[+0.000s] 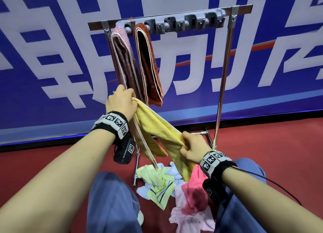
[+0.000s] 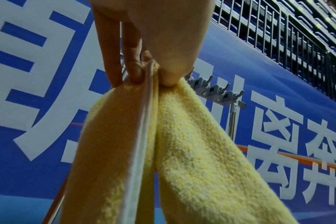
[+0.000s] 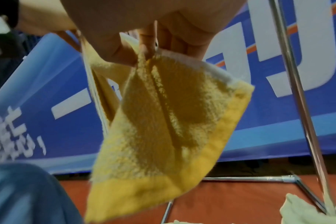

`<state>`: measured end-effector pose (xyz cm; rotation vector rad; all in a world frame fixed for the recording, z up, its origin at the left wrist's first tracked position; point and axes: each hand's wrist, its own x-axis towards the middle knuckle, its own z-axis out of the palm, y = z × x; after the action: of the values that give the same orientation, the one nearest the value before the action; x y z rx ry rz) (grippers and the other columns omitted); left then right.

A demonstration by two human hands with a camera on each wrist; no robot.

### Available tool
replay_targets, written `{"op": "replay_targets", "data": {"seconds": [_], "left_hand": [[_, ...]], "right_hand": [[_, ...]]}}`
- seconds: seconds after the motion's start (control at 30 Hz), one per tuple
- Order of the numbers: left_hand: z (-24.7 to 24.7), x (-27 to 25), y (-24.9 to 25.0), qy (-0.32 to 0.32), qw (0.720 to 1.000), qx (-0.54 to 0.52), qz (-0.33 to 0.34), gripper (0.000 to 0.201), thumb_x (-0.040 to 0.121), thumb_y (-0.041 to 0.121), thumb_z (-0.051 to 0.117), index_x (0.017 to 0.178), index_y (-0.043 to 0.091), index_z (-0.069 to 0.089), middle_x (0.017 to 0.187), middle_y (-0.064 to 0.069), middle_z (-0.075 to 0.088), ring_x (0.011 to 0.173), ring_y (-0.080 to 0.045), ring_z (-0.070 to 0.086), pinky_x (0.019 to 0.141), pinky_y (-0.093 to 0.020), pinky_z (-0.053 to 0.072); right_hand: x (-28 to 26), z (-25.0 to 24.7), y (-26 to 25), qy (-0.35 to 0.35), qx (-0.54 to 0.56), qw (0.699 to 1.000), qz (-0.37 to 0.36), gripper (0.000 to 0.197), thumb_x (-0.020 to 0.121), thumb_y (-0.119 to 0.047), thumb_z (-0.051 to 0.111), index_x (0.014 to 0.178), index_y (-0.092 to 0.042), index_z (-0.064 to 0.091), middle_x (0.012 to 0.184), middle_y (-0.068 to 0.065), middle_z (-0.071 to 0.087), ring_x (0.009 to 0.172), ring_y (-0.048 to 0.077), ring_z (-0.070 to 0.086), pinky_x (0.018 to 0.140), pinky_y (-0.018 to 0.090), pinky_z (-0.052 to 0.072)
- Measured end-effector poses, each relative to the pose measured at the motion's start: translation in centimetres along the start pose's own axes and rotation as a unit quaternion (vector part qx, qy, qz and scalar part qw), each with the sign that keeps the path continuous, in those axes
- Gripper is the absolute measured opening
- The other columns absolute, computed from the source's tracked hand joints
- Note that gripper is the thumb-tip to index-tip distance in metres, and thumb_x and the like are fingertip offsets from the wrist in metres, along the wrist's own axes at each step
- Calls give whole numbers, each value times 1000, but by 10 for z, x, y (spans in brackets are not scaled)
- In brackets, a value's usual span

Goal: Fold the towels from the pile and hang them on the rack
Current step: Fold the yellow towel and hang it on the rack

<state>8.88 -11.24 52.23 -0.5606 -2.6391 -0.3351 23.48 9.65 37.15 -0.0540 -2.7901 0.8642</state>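
Left hand (image 1: 120, 101): fingertips hidden in the head view, curled under the gathered yellow towel (image 1: 153, 128).
Right hand (image 1: 194, 148): fingertips buried in the towel's folds in the head view; palm cut off by the top edge in the right wrist view, the whole picture blurred.
Yellow towel: lower ends run off the bottom edge in the left wrist view.
Rack (image 1: 225, 61): left post mostly covered by the hanging pink towel (image 1: 122, 58) and the left hand; hook shapes too small to tell.
Towel pile (image 1: 174, 189): partly covered by the yellow towel and right wrist; bottom cut off; number of towels unclear.
Banner (image 1: 52, 58): lettering cropped on all sides.
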Motion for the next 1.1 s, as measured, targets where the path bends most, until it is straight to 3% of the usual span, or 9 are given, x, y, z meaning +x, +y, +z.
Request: {"op": "replay_targets", "data": {"seconds": [0.23, 0.4, 0.5, 0.57, 0.63, 0.73, 0.83, 0.93, 1.1], "left_hand": [[2, -2, 1, -4, 1000, -17, -13, 17, 87, 20, 53, 99, 18, 65, 104, -8, 52, 88, -40, 57, 77, -46, 49], [-2, -1, 2, -13, 1000, 10, -13, 21, 87, 22, 53, 102, 22, 67, 107, -7, 54, 93, -40, 58, 74, -41, 42], [-2, 0, 6, -24, 999, 23, 1, 22, 84, 22, 53, 98, 26, 69, 104, -5, 60, 94, -39, 60, 74, -39, 43], [-2, -1, 14, -34, 999, 16, 31, 18, 79, 21, 53, 90, 25, 67, 98, -5, 64, 93, -38, 61, 76, -39, 46], [-4, -3, 27, -42, 996, 23, 80, 8, 79, 22, 54, 83, 23, 61, 95, -5, 64, 92, -38, 61, 75, -38, 46], [-9, -5, 50, -45, 983, 59, 169, 9, 83, 27, 54, 86, 23, 61, 95, -2, 63, 94, -34, 62, 71, -36, 42], [-16, -3, 69, -42, 969, 91, 225, 19, 86, 30, 53, 97, 20, 65, 100, -2, 64, 98, -34, 63, 75, -37, 45], [-24, 2, 80, -37, 965, 95, 243, 19, 84, 29, 54, 97, 19, 64, 98, -2, 62, 94, -35, 64, 73, -36, 45], [-43, 18, 75, -46, 960, 115, 251, 17, 84, 29, 55, 99, 24, 59, 101, 1, 62, 95, -32, 64, 68, -34, 36]], "right_hand": [[-5, 5, 2, 29, -24, 999, 36, 16, 71, -35, 52, 75, -21, 46, 61, -4, 56, 62, 25, 57, 59, 35, 49], [-9, -6, 8, 110, 1, 990, 89, 27, 82, -22, 56, 108, -22, 47, 65, 2, 62, 71, 34, 62, 64, 41, 50], [-5, -13, 13, 44, -33, 991, 123, 44, 83, -19, 52, 126, -21, 44, 77, 11, 67, 84, 37, 63, 71, 42, 51], [-1, -17, 12, -29, -69, 988, 133, 48, 80, -25, 51, 127, -25, 48, 92, 11, 70, 95, 34, 65, 77, 39, 52], [3, -20, 2, -73, -45, 988, 126, 62, 72, -45, 53, 131, -28, 49, 105, 6, 71, 104, 29, 65, 85, 36, 52], [13, -22, -26, -32, 45, 995, 85, 87, 60, -72, 44, 133, -25, 51, 119, 2, 68, 112, 21, 62, 95, 35, 49], [32, -34, -59, 47, 60, 996, 44, 67, 67, -72, 49, 116, -27, 56, 102, -3, 70, 99, 20, 64, 83, 37, 51], [55, -52, -85, 84, 20, 994, 65, 32, 79, -48, 57, 92, -20, 47, 80, 4, 61, 87, 35, 60, 67, 38, 45], [76, -93, -90, 114, -40, 991, 65, 27, 83, -29, 62, 105, -19, 52, 87, 10, 65, 87, 36, 58, 66, 36, 42]]}}
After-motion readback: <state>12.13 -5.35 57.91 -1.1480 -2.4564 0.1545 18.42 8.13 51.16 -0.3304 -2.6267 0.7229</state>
